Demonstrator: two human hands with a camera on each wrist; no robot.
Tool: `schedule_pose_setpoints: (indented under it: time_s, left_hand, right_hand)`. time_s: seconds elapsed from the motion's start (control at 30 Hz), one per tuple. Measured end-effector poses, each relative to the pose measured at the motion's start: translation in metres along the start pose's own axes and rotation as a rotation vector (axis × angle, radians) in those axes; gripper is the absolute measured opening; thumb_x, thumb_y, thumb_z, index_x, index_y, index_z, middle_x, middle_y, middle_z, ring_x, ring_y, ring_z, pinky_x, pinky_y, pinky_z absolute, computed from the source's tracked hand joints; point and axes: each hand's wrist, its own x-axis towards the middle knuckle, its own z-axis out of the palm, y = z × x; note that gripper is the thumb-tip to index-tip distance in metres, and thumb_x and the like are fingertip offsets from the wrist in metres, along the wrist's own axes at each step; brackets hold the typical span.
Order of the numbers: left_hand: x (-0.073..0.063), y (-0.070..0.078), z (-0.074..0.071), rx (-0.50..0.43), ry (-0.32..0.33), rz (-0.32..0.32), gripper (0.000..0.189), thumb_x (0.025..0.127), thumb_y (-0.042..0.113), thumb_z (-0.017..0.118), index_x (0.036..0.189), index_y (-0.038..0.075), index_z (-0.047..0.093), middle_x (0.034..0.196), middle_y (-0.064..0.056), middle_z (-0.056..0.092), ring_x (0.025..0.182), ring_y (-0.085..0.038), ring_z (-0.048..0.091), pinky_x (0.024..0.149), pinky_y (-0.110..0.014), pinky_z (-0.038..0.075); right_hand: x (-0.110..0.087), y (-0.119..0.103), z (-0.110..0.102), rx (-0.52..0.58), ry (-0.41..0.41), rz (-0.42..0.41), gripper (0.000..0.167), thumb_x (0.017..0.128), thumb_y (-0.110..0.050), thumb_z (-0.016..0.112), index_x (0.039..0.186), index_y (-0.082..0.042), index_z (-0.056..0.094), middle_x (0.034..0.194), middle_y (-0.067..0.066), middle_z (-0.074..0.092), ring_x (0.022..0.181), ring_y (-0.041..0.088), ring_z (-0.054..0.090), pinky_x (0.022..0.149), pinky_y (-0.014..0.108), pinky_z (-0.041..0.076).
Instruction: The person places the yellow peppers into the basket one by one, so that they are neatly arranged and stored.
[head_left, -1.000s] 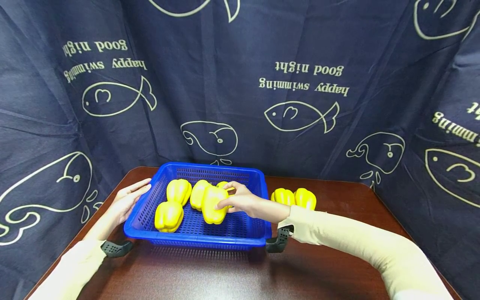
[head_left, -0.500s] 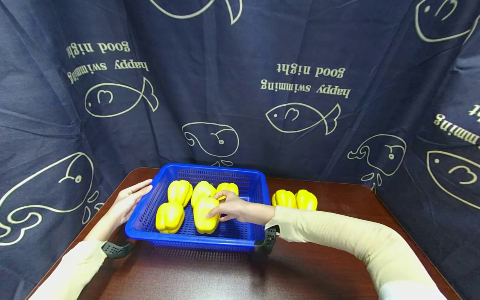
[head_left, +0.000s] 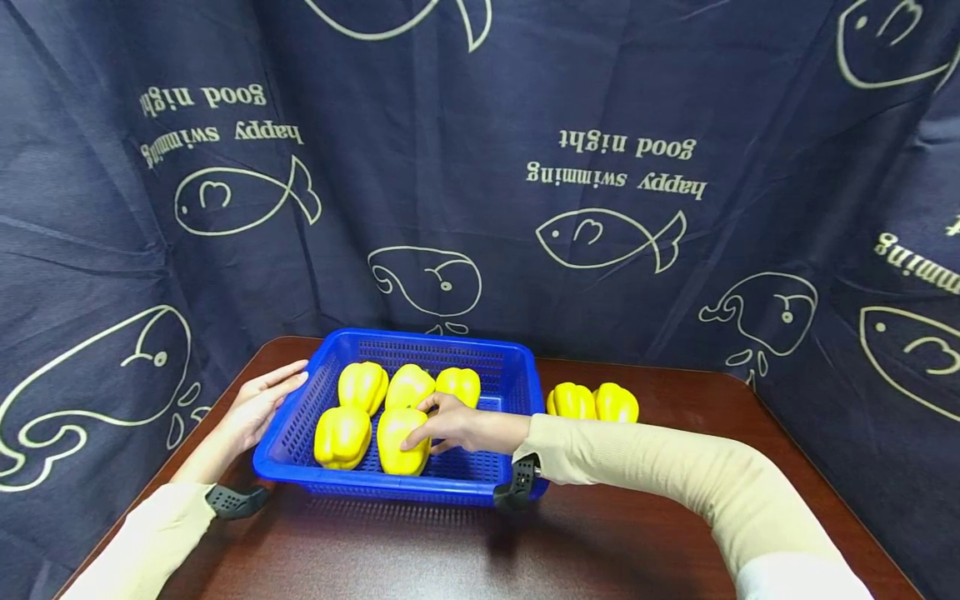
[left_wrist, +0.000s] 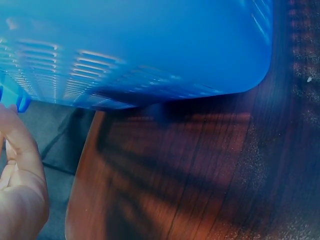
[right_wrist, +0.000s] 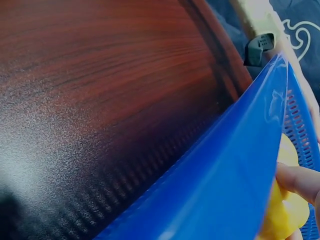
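Inside the blue plastic basket (head_left: 420, 483), my right hand (head_left: 447, 419) grips a yellow bell pepper (head_left: 397, 454) at the front middle, thumb on its near side. The right wrist view shows the thumb (right_wrist: 297, 180) pressed on that pepper (right_wrist: 280, 220) behind the basket wall. Several other yellow bell peppers sit in the basket: one front left (head_left: 342, 437), one back left (head_left: 362, 386), one back middle (head_left: 409, 386) and one back right (head_left: 459, 385). My left hand (head_left: 255, 408) touches the basket's left rim with fairly straight fingers; the left wrist view catches part of that hand (left_wrist: 22, 175).
Two more yellow bell peppers (head_left: 573, 402) (head_left: 617, 403) stand side by side on the brown wooden table (head_left: 360, 550), right of the basket. A dark blue curtain (head_left: 465, 167) with fish and whale drawings hangs behind and at the sides.
My right hand has moved the bell pepper left and toward me, lowering it in front of the back middle one. The back right pepper has come into fuller view. My left hand stays on the rim.
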Motion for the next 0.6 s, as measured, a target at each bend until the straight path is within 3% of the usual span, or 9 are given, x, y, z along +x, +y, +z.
schedule_pose_setpoints:
  time_s: [0.2,0.6]
  left_hand:
    - [0.000,0.001,0.000,0.003,0.001,-0.008,0.038,0.097,0.021,0.058,0.135,0.026,0.055,0.097,0.017,0.071,0.085,-0.006,0.070,0.073,-0.023,0.058]
    - [0.001,0.000,-0.001,0.049,0.029,-0.027,0.045,0.097,0.024,0.058,0.141,0.025,0.049,0.097,0.019,0.069,0.086,-0.005,0.070,0.074,-0.024,0.058]
  right_hand:
    - [0.005,0.003,0.004,0.000,0.008,0.004,0.050,0.069,0.004,0.077,0.108,-0.003,0.048,0.100,0.008,0.049,0.085,0.021,0.059,0.083,0.050,0.056]
    - [0.011,0.003,0.011,0.040,-0.005,0.030,0.050,0.073,0.009,0.073,0.115,0.001,0.047,0.112,0.012,0.046,0.087,0.023,0.059,0.089,0.047,0.055]
